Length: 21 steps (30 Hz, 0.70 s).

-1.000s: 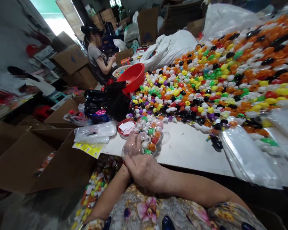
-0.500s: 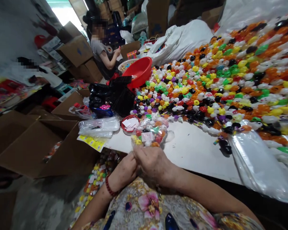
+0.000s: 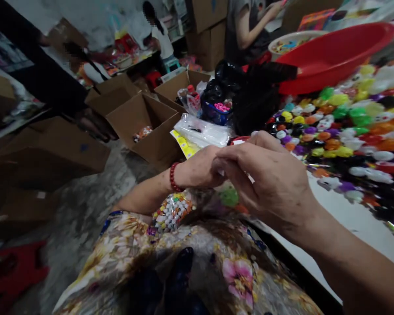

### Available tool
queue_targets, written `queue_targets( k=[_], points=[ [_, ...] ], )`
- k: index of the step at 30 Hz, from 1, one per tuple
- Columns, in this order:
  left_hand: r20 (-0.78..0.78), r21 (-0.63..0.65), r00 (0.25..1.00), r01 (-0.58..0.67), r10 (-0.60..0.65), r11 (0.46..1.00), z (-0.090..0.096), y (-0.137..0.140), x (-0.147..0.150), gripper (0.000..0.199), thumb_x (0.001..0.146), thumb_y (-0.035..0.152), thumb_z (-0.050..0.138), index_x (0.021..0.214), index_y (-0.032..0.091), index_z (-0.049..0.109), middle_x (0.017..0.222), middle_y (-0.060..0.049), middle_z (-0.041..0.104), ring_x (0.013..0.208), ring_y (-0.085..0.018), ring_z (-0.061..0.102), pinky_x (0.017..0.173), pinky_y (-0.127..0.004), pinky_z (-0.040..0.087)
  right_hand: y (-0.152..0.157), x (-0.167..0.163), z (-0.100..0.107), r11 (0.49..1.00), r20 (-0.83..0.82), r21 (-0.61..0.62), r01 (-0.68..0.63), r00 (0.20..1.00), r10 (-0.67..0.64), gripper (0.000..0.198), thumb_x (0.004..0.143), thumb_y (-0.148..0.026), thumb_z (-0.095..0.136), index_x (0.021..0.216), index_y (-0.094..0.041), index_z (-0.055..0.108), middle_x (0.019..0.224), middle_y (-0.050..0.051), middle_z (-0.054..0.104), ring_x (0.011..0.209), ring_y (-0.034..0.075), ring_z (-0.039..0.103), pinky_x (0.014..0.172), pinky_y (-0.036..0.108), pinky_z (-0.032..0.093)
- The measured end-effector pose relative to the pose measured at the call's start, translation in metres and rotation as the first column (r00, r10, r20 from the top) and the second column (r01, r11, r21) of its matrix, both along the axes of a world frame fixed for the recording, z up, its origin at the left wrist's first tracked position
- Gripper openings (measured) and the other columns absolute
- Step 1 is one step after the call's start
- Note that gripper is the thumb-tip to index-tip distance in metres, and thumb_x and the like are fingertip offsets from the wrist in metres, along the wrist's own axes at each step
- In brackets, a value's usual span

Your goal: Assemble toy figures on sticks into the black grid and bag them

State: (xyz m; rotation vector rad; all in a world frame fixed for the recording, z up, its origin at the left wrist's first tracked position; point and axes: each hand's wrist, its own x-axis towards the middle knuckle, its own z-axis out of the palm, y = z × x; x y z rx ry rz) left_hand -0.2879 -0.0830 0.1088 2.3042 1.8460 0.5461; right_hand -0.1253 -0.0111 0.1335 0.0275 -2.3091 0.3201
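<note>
Close together above my lap, my left hand (image 3: pixel 200 168) and my right hand (image 3: pixel 272 175) meet with their fingers pinched. A clear plastic bag of small colourful plastic figures (image 3: pixel 229 197) hangs below them, green and orange pieces showing through. Its top is hidden by my fingers, and small white bits show between them. A red bead bracelet (image 3: pixel 175 177) circles my left wrist. Beneath that wrist, lower down, lies a filled bag (image 3: pixel 174 212) of white, orange and yellow pieces.
Loose plastic figures (image 3: pixel 344 127) are heaped on the white table (image 3: pixel 335 199) at right, near a tilted red basin (image 3: pixel 341 57). Flat clear bags (image 3: pixel 202 131) lie past my left hand. Cardboard boxes (image 3: pixel 144 118) stand at left. Other people (image 3: pixel 162 41) work behind.
My view has swung left and down. My hands, with the bag, have come off the table edge to above my lap, and the bag now hangs below them.
</note>
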Motion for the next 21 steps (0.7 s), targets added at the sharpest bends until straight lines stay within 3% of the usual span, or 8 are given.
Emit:
queue_targets(
  k=[2,4,8,12,13,16,17,21],
  points=[
    [0.039,0.027,0.997,-0.060,0.059,0.998,0.018,-0.026,-0.011,0.028,0.096,0.034,0.044,0.088,0.016,0.064,0.081,-0.003,0.069,0.072,-0.013,0.063,0.070,-0.025,0.051,-0.005,-0.002,0.005,0.994,-0.013,-0.096,-0.051,0.999,0.050,0.016,0.097,-0.020,0.051,0.110,-0.023,0.060,0.089,0.004,0.067,0.081,0.019,0.060,0.072,0.033,0.051],
    [0.074,0.017,0.974,-0.216,0.214,0.976,0.032,-0.059,-0.023,0.032,0.098,0.035,0.039,0.091,0.017,0.064,0.081,-0.002,0.068,0.069,-0.012,0.061,0.067,-0.022,0.049,-0.007,0.002,-0.004,0.978,0.005,-0.197,-0.067,0.998,0.069,0.022,0.098,-0.024,0.052,0.120,-0.022,0.058,0.098,0.006,0.066,0.087,0.020,0.063,0.076,0.034,0.054],
    [0.061,-0.059,0.795,-0.601,0.604,0.797,0.026,-0.121,-0.053,0.039,0.097,0.041,0.035,0.080,0.019,0.063,0.073,-0.001,0.065,0.063,-0.013,0.058,0.061,-0.022,0.048,0.004,0.020,-0.064,0.931,0.174,-0.364,-0.015,0.981,0.084,0.021,0.100,-0.030,0.049,0.113,-0.021,0.062,0.098,0.009,0.066,0.079,0.018,0.066,0.068,0.030,0.055],
    [0.145,-0.107,0.577,-0.799,0.804,0.592,-0.036,-0.152,-0.090,0.038,0.092,0.042,0.038,0.072,0.019,0.061,0.070,-0.002,0.063,0.068,-0.015,0.057,0.064,-0.023,0.047,0.017,0.046,-0.138,0.818,0.405,-0.538,0.204,0.913,0.038,0.036,0.099,-0.048,0.044,0.098,-0.021,0.067,0.090,0.009,0.068,0.064,0.016,0.066,0.058,0.028,0.055],
    [0.179,-0.136,0.495,-0.844,0.850,0.520,-0.057,-0.153,-0.098,0.035,0.091,0.041,0.040,0.072,0.019,0.061,0.070,-0.002,0.063,0.069,-0.015,0.057,0.065,-0.024,0.046,0.019,0.053,-0.151,0.778,0.470,-0.562,0.282,0.882,0.020,0.040,0.098,-0.053,0.043,0.094,-0.021,0.068,0.088,0.009,0.069,0.064,0.017,0.066,0.058,0.028,0.055],
    [0.261,-0.261,0.145,-0.941,0.954,0.215,-0.122,-0.143,-0.120,0.027,0.089,0.033,0.045,0.069,0.020,0.057,0.063,0.001,0.058,0.065,-0.015,0.055,0.063,-0.024,0.042,0.023,0.071,-0.173,0.658,0.632,-0.572,0.490,0.774,-0.027,0.044,0.090,-0.059,0.044,0.087,-0.023,0.069,0.087,0.009,0.072,0.069,0.020,0.069,0.061,0.031,0.057],
    [0.270,-0.285,0.079,-0.945,0.960,0.158,-0.143,-0.137,-0.127,0.026,0.089,0.030,0.044,0.067,0.021,0.055,0.060,0.002,0.055,0.063,-0.015,0.053,0.062,-0.024,0.041,0.024,0.076,-0.176,0.621,0.672,-0.564,0.544,0.740,-0.038,0.043,0.088,-0.059,0.046,0.085,-0.024,0.070,0.088,0.009,0.073,0.071,0.021,0.069,0.063,0.032,0.058],
    [0.300,-0.325,-0.039,-0.944,0.953,0.064,-0.211,-0.107,-0.155,0.028,0.093,0.024,0.039,0.068,0.021,0.051,0.055,0.003,0.052,0.059,-0.015,0.053,0.061,-0.025,0.040,0.024,0.086,-0.180,0.463,0.774,-0.538,0.704,0.630,-0.059,0.042,0.077,-0.060,0.051,0.081,-0.024,0.073,0.087,0.008,0.075,0.076,0.025,0.071,0.071,0.034,0.059]
  ],
)
